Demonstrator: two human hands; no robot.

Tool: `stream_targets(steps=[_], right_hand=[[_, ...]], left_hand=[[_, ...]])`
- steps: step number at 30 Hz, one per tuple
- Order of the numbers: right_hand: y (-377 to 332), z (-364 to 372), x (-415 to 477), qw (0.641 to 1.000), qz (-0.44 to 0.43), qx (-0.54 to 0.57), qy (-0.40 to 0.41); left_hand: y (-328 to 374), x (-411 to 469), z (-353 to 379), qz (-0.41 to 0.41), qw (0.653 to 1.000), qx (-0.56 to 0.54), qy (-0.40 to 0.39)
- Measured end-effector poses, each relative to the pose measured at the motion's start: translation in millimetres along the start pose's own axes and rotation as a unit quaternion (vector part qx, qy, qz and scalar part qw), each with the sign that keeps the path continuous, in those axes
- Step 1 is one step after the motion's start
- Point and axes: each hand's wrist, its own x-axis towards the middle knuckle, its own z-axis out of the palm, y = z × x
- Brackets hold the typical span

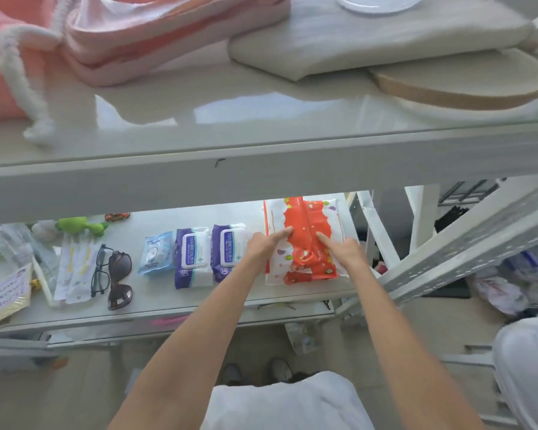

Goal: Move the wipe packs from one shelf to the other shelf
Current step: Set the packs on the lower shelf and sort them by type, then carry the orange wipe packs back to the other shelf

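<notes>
A large red and white wipe pack [305, 218] lies flat at the right end of the lower shelf [168, 302]. My left hand [266, 245] rests on its left side with the index finger stretched over the red band. My right hand [343, 249] presses on its right side, index finger pointing onto the pack. Neither hand has lifted it. Left of it lie two purple and white wipe packs [190, 257] [225, 249] side by side, then a small light blue pack [156, 252].
Two pairs of glasses [112, 274], white sachets [72, 271], a green toy [81, 226] and a card [8, 293] fill the lower shelf's left part. The upper shelf [261, 169] carries a pink bag [121, 41] and a beige bag [370, 41]. White frame struts [466, 243] stand at the right.
</notes>
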Motion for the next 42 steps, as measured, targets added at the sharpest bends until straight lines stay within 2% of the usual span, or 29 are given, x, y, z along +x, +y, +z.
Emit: stream_targets(steps=[4, 7, 10, 19, 23, 26, 29, 33, 37, 42], right_hand=[[2, -15, 23, 0.984, 0.057, 0.132, -0.104], [23, -13, 30, 0.952, 0.075, 0.211, -0.209], [15, -14, -2, 0.945, 0.040, 0.224, -0.236], [-48, 14, -56, 0.908, -0.088, 0.213, -0.349], [-86, 73, -96, 0.885, -0.125, 0.155, -0.421], [-108, 139, -141, 0.871, -0.132, 0.088, -0.465], [-117, 212, -201, 0.846, -0.134, 0.021, -0.515], [-112, 308, -293, 0.789, -0.139, -0.073, -0.593], [-98, 387, -385, 0.741, -0.166, -0.147, -0.634], [-83, 463, -461, 0.695, -0.171, -0.201, -0.669]], left_hand=[[1, -5, 6, -0.020, 0.996, -0.054, -0.074], [-2, -13, 5, -0.017, 0.990, -0.065, -0.125], [-14, -27, -1, -0.007, 0.991, -0.053, -0.119], [-50, -91, -68, 0.077, 0.976, -0.185, -0.091], [-94, -141, -130, 0.108, 0.961, -0.249, -0.045], [-144, -190, -180, 0.129, 0.938, -0.321, 0.004], [-206, -245, -221, 0.125, 0.907, -0.394, 0.080], [-299, -315, -272, 0.111, 0.855, -0.473, 0.181], [-385, -377, -312, 0.080, 0.803, -0.520, 0.280], [-462, -426, -348, 0.089, 0.751, -0.570, 0.321]])
